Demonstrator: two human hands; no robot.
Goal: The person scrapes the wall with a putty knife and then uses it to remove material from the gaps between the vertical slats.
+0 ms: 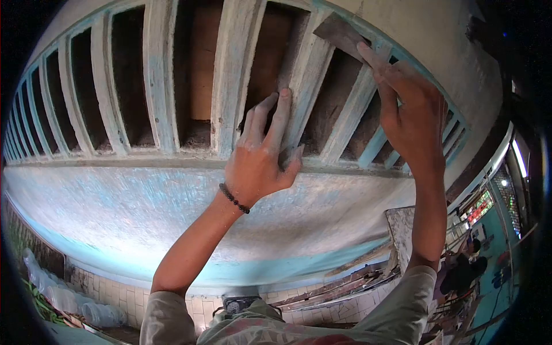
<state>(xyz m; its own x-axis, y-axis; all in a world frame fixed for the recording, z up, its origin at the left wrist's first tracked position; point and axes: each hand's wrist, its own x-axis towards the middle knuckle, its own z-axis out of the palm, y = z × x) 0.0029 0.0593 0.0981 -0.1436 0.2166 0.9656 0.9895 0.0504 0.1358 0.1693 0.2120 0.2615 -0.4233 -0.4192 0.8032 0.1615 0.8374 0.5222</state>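
My right hand (pixel 411 98) is closed around a flat grey-brown scraper (pixel 339 35), its index finger stretched along the blade. The scraper lies against the upper end of a slat, near the top rail; its handle is hidden in my fist. Lower and to the left, my left hand (pixel 259 152) has its fingers apart and holds nothing. Its fingertips rest by a worn white-and-blue slat (pixel 310 66), and a dark beaded bracelet (pixel 234 198) circles the wrist. White dust coats the fingers of both hands.
Slats and dark gaps curve away to the left above a scraped blue-white wall (pixel 144 195). Clear plastic containers (pixel 69 299) stand at lower left. Long wooden strips (pixel 339 282) lie at lower right. Another person (pixel 460 270) is in the background at right.
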